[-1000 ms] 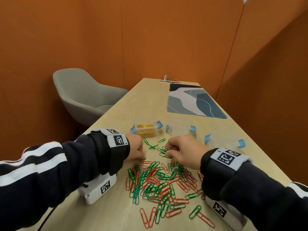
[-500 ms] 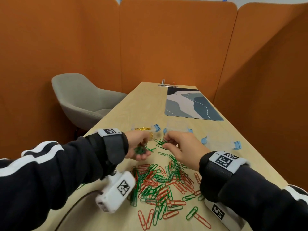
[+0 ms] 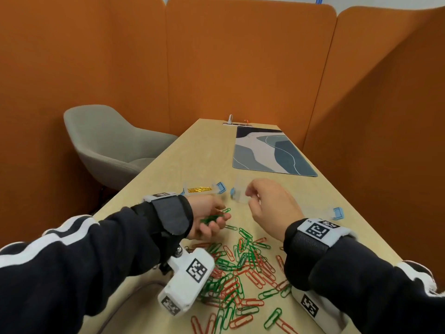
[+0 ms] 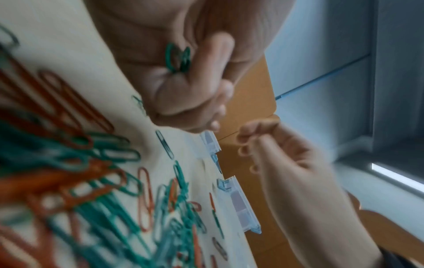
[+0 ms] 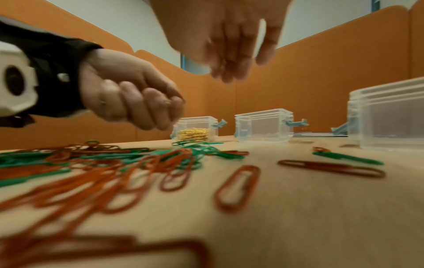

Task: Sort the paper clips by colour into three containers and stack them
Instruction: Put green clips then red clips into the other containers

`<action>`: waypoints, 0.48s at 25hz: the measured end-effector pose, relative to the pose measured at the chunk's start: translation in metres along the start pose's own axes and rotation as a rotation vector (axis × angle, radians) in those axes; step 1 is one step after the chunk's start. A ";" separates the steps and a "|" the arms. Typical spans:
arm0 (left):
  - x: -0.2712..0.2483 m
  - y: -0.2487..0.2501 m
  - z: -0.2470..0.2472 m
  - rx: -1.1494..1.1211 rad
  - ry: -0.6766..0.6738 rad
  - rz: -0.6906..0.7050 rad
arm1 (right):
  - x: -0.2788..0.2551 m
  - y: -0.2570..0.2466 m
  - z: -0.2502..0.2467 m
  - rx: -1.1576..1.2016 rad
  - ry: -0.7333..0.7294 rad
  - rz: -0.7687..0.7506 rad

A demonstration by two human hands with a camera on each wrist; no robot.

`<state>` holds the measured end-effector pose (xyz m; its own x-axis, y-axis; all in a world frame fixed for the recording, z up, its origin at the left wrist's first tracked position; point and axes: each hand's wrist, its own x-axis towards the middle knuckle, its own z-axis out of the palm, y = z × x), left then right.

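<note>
A mixed pile of red and green paper clips [image 3: 240, 268] lies on the table in front of me. My left hand [image 3: 216, 219] is lifted just beyond the pile, fingers curled round a bunch of green clips [image 4: 177, 58]. My right hand [image 3: 252, 198] hovers beside it, close to the middle clear container [image 3: 238, 195], fingers hanging loosely with nothing visible in them [image 5: 231, 68]. A container with gold clips [image 5: 195, 128] stands on the left. The right container [image 3: 322, 210] shows nothing inside.
A patterned desk mat [image 3: 269, 153] lies farther back on the table. A grey chair [image 3: 108, 145] stands at the table's left side. Orange partition walls enclose the table. Loose clips lie scattered near the front edge [image 3: 272, 318].
My left hand has lifted off the table and turned up with green clips in it. My right hand has risen from the pile toward the middle container.
</note>
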<state>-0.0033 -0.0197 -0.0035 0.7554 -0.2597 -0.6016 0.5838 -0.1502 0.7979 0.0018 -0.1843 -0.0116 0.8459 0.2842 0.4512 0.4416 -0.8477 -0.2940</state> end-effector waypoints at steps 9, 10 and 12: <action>-0.021 -0.001 -0.040 0.534 -0.051 -0.020 | 0.036 0.031 0.017 -0.233 -0.412 0.182; -0.025 -0.002 -0.043 0.585 -0.091 -0.016 | 0.037 0.032 0.018 -0.226 -0.449 0.194; -0.032 -0.002 -0.045 0.675 -0.109 -0.030 | 0.037 0.035 0.021 -0.197 -0.463 0.210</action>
<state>-0.0157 0.0317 0.0127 0.6864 -0.3356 -0.6452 0.2637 -0.7119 0.6509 0.0549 -0.1940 -0.0224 0.9726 0.2301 -0.0318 0.2227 -0.9626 -0.1545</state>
